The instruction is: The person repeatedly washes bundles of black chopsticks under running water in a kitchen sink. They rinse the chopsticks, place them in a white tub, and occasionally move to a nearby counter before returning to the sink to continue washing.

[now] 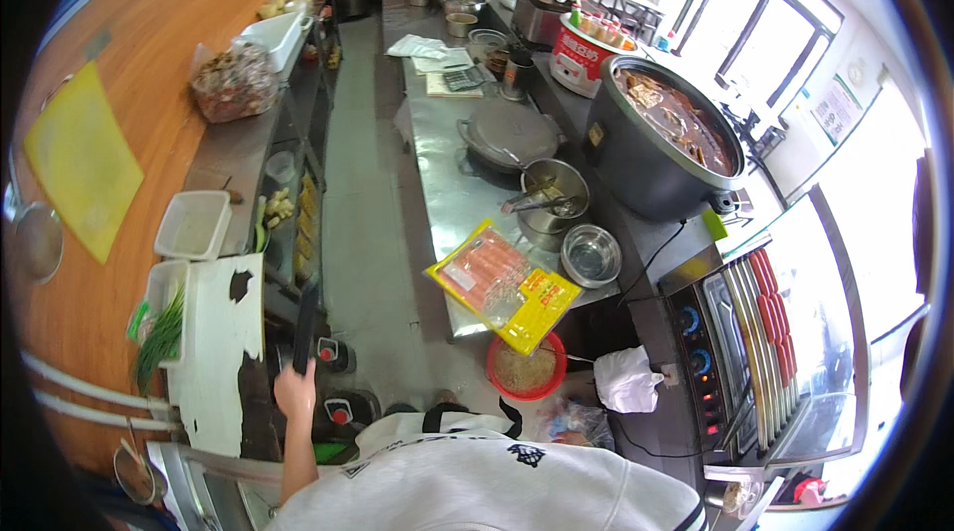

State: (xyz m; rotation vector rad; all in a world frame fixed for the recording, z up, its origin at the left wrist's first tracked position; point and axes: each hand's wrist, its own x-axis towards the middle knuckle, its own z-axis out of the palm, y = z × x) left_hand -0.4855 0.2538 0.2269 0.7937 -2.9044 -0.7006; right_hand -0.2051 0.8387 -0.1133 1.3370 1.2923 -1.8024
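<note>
I read this step as handling the long, dark, bladelike tool (305, 322), upright beside the white board (216, 382); my left grip (295, 391) is wrapped around its lower end. I can't make out the right grip. The next move calls for clearance from the board's edge.

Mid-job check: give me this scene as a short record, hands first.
left hand: fingers closed around a long dark object
right hand: not clearly visible
left side: white board; green stalks in a white tray
middle counter: yellow sausage package, steel bowl, lidded pan
right side: red sausages on metal bars
</note>
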